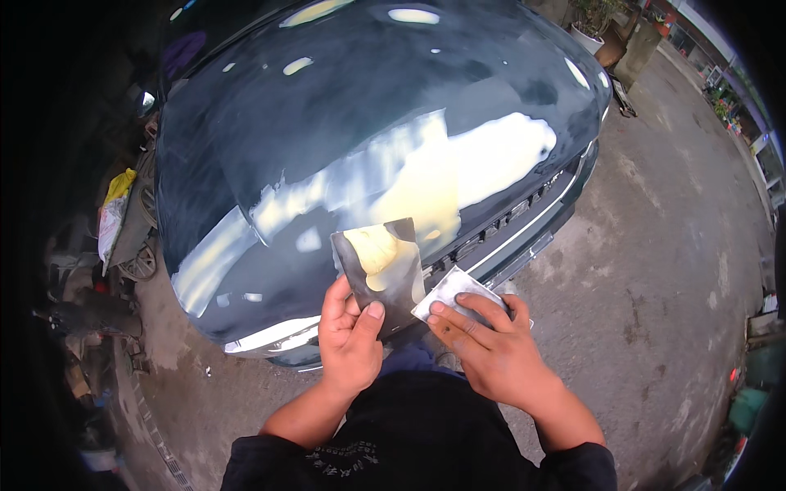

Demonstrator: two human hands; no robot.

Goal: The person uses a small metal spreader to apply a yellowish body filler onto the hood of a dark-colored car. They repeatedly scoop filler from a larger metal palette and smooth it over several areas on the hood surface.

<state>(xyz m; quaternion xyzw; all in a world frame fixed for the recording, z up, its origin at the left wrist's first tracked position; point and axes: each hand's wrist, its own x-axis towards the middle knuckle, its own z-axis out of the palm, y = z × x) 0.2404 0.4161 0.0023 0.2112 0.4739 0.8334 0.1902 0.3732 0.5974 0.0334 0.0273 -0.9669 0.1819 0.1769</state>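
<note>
My left hand (350,350) grips the lower edge of a dark flat mixing board (399,293), thumb in front. A lump of pale yellow body filler (372,250) lies on the board's upper part. In my right hand (495,344) is a flat whitish spreader (446,288), my fingers pressed over its face. Its left corner is close beside the board; I cannot tell whether they touch. Beyond both hands stretches a dark car hood (303,114). A broad white and yellowish filler patch (417,176) covers the hood's front part, with smeared streaks running to the left.
The car's grille and bumper (524,237) curve just ahead of my hands. Concrete ground (639,311) lies to the right. On the left are a yellow and white sack (117,200) and wheels (139,263). A potted plant (588,37) stands at the far right.
</note>
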